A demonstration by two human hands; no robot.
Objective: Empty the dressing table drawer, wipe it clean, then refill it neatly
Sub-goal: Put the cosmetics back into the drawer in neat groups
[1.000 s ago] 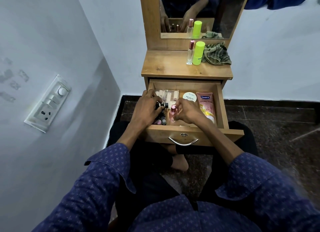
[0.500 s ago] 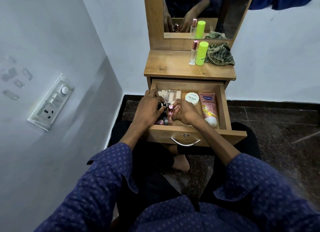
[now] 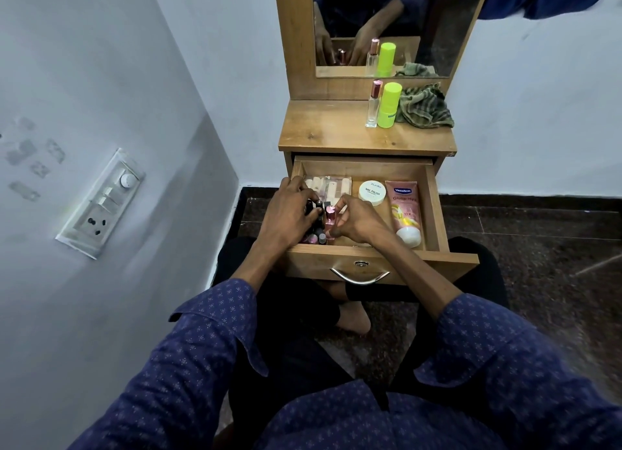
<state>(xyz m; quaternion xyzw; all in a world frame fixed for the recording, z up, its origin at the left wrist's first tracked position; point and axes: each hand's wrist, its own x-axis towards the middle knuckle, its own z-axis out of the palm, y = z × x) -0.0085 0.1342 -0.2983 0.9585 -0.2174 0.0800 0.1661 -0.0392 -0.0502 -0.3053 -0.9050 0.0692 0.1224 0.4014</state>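
Observation:
The wooden drawer (image 3: 434,210) stands pulled out of the dressing table. Inside lie a clear pack of pale items (image 3: 331,187) at the back left, a white nail-polish jar (image 3: 372,192), and a pink lotion tube (image 3: 405,210) on the right. Small bottles (image 3: 314,238) stand in the front left corner. My right hand (image 3: 358,224) pinches a pink-capped bottle (image 3: 330,219) standing upright. My left hand (image 3: 289,214) curls round dark-capped small bottles beside it, hiding most of them.
On the tabletop (image 3: 330,129) stand a clear perfume bottle (image 3: 373,106), a neon-green container (image 3: 388,104) and a crumpled green cloth (image 3: 424,108) under the mirror (image 3: 437,18). A wall with a switchboard (image 3: 101,204) is close on the left. Dark floor lies to the right.
Both hands stay over the small bottles in the drawer's front left; the fingers have shifted only slightly. The camera view has drifted a little.

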